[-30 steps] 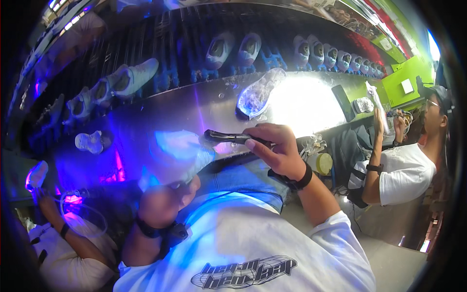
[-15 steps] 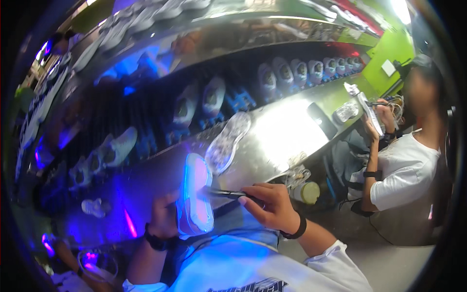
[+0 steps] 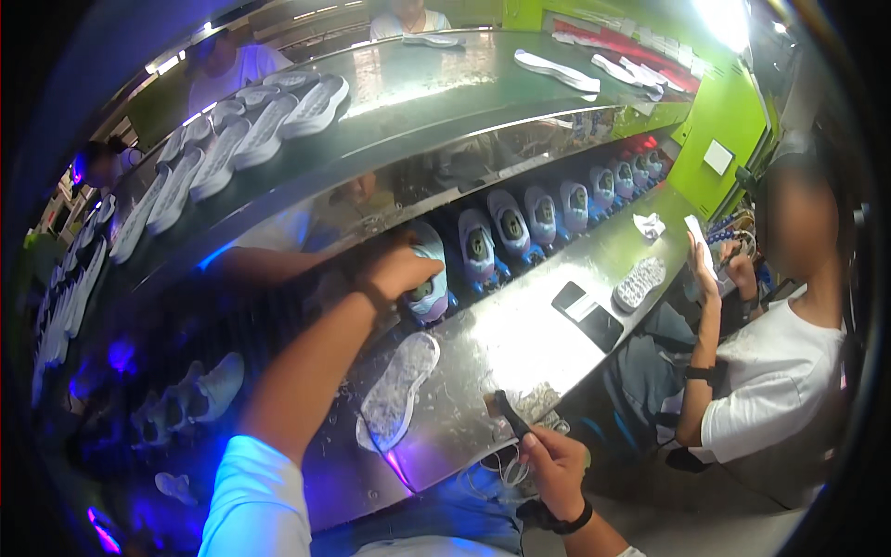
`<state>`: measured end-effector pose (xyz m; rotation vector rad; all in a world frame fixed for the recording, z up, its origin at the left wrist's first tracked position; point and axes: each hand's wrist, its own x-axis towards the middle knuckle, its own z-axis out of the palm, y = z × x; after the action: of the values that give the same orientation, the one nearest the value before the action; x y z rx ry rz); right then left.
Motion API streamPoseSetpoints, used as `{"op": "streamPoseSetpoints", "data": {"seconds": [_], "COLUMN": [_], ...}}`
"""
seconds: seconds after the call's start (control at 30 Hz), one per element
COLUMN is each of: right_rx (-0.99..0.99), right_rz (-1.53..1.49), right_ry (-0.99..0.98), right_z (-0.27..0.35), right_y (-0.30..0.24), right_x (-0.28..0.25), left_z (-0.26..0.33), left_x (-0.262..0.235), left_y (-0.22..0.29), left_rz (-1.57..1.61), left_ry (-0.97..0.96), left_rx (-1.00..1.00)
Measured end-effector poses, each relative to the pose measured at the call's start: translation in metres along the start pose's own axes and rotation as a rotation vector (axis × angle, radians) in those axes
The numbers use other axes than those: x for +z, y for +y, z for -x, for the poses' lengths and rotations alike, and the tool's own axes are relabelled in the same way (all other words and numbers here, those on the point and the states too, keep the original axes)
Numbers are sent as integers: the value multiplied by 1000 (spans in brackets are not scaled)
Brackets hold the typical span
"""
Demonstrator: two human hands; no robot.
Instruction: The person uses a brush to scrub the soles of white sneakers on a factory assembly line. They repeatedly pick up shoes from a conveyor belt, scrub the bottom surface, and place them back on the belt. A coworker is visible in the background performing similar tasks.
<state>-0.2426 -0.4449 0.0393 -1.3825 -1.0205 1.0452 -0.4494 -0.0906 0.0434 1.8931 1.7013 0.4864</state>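
Note:
My left hand (image 3: 401,266) reaches forward, its fingers closed over a pale shoe (image 3: 430,302) at the near end of the row on the rack. Part of the shoe is hidden beneath the hand. My right hand (image 3: 557,469) is lower, near the bench's front edge, closed round the dark handle of a brush (image 3: 509,413). The brush points up and to the left, apart from any shoe. Between my arms, a white outsole (image 3: 401,390) with a mottled, shiny face lies on the metal bench (image 3: 473,418).
Several shoes (image 3: 510,227) stand along the rack behind the bench. White soles (image 3: 218,158) line the upper shelf. A black phone (image 3: 587,316) and another sole (image 3: 639,283) lie to the right. A co-worker (image 3: 770,371) sits there, holding a white piece. More shoes (image 3: 218,385) stand left.
My left hand, which held an upturned shoe under the brush, is now forward on a shoe at the rack. My right hand has drawn the brush away, lower. The view has shifted.

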Motion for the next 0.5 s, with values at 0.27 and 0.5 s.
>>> {"op": "streamPoseSetpoints", "data": {"seconds": [0.27,0.5], "right_rx": [61,53], "right_rz": [-33,-48], "right_ry": [42,33], "right_z": [1,8], "right_y": [4,6], "right_x": [-6,0], "left_z": [-23,9], "left_x": [48,-32], "left_y": [-7,-91], "left_rz": [-254,-402], "left_ry": [7,105], "left_rx": [78,80]}}
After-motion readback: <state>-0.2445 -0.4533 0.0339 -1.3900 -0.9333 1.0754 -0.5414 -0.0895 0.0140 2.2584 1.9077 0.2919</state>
